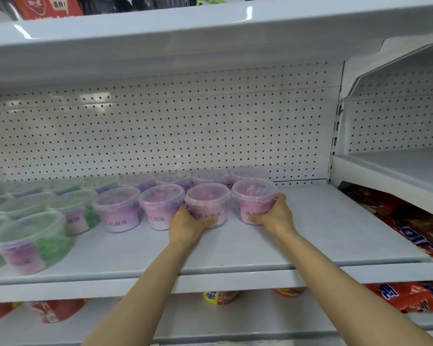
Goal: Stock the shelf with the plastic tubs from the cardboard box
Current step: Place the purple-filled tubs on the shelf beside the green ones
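Head view shows both hands on the shelf, each holding one pink tub low on its wall. Left hand [189,222] wraps its fingers round the base of the third pink tub [207,204], thumb across the front label; right hand [273,212] curls likewise round the end pink tub [254,199] from its outer side. Both tubs appear to sit on the white shelf [323,236], upright, lids on, so the grips look like guiding holds for squaring up rather than lifting, though contact under the bases cannot be confirmed.

Held low, the labels stay forward and the lids are untouched. The two tubs stand side by side, extending a front row that runs leftward through two more pink tubs [138,208]; a second row of pink tubs [210,176] stands just behind, near the pegboard back panel [160,126]. Green tubs [35,236] occupy the left end, grouped by colour. Bare shelf lies to the right of the row. The cardboard box is not in view. Red snack bags [415,236] lie on the neighbouring bay.
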